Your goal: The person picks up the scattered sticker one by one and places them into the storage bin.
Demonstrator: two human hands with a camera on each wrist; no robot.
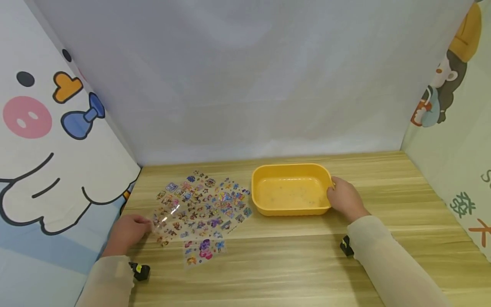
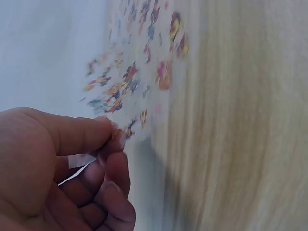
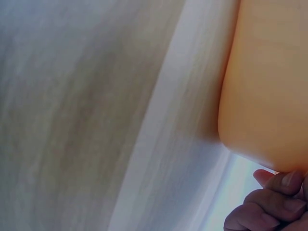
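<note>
My left hand [image 1: 129, 232] pinches the left corner of a clear sticker sheet [image 1: 168, 215] between thumb and fingers. The left wrist view shows the sheet's [image 2: 137, 72] small colourful figures, blurred, running away from the fingertips. More transparent sheets overlap it in a spread on the table, and a smaller one [image 1: 205, 252] pokes out at the front. On the right, my right hand [image 1: 348, 198] grips the right end of a yellow plastic basin [image 1: 291, 211]. Its fingers [image 3: 269, 202] curl at the basin's [image 3: 269, 86] rim in the right wrist view.
A light wood-grain table [image 1: 268, 273] lies under everything. Behind it hangs a pale grey cloth [image 1: 245, 85]. Cartoon-printed panels stand at the left [image 1: 46, 183] and right [image 1: 452, 162]. Small black devices sit at both wrists.
</note>
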